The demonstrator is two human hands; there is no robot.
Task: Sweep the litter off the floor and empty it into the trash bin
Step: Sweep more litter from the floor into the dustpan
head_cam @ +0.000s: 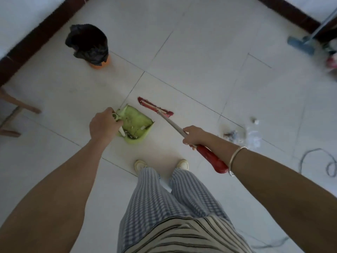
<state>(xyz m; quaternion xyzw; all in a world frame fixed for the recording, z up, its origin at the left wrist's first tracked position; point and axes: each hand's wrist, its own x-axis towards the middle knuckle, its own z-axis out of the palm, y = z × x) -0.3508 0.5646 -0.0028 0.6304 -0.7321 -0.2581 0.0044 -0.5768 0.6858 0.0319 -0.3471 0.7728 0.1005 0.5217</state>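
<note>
A green dustpan point(136, 123) sits on the white tiled floor ahead of my feet, with bits of litter and dirt inside. My left hand point(104, 125) grips its upright handle. My right hand point(193, 135) holds the metal shaft of a broom point(171, 123) just above its red grip. The broom's dark red head point(155, 106) rests on the floor right beyond the dustpan's far edge. An orange trash bin point(89, 44) lined with a black bag stands at the far left, its mouth open. More litter point(242, 134) of clear wrappers and scraps lies on the floor to the right.
A wooden stool's legs point(16, 110) stand at the left edge. A blue mop point(302, 42) leans in the far right corner beside some clutter. A coiled cable point(321, 161) lies on the floor at right. Dark skirting boards point(36, 35) run along the walls.
</note>
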